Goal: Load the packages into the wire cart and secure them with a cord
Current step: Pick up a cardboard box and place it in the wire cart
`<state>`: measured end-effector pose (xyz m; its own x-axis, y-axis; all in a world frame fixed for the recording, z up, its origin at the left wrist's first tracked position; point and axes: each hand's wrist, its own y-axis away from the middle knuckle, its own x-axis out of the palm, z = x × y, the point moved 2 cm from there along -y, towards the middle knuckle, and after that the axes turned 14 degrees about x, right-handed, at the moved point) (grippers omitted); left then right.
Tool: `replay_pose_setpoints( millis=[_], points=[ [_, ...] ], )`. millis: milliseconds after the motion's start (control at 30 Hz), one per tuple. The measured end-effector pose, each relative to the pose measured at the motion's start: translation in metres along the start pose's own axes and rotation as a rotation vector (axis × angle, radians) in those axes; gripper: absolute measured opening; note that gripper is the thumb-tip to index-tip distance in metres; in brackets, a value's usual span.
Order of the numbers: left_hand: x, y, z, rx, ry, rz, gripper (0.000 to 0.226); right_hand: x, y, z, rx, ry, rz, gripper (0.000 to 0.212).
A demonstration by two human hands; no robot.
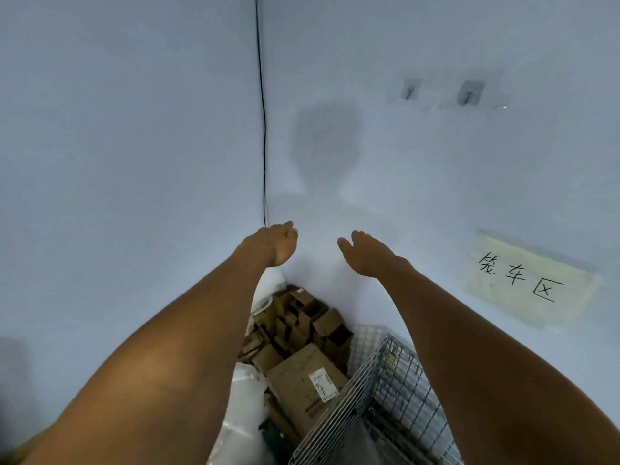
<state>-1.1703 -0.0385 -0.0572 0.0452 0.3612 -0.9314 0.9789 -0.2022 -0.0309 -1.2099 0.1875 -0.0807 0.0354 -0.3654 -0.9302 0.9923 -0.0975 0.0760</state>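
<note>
Reaching out mid-frame, the left hand (275, 245) and right hand (365, 255) hang loose, holding nothing – cardboard boxes (303, 374) heap at lower centre beside the wire cart (385, 397) – probably stiff, light; grip opposite edges

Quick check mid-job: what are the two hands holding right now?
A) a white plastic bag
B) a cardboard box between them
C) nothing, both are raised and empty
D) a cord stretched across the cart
C: the left hand and the right hand are raised in front of the wall, apart and empty, above the cardboard boxes and the wire cart.
</note>
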Motion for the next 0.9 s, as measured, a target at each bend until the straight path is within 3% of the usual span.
replay_pose_setpoints(
  millis=[233, 467, 600, 767, 900],
  points=[
    [0.021, -0.066, 0.021, 0.032, -0.001, 0.011, 0.064, 0.022, -0.071, -0.001, -0.023, 0.038, 0.062, 0.070],
    [0.065, -0.104, 0.061, -0.001, 0.028, 0.063, 0.049, 0.085, -0.108, 0.008, -0.066, 0.076, 0.173, 0.076],
    [0.114, -0.113, 0.091, -0.004, 0.008, 0.118, 0.038, 0.147, -0.124, 0.006, -0.106, 0.140, 0.251, 0.067],
    [0.194, -0.123, 0.144, -0.078, 0.092, 0.254, 0.051, 0.231, -0.140, 0.000, -0.062, 0.093, 0.319, 0.050],
    [0.265, -0.134, 0.179, -0.234, 0.317, 0.255, 0.059, 0.296, -0.159, -0.014, -0.030, 0.152, 0.395, 0.041]
  ],
)
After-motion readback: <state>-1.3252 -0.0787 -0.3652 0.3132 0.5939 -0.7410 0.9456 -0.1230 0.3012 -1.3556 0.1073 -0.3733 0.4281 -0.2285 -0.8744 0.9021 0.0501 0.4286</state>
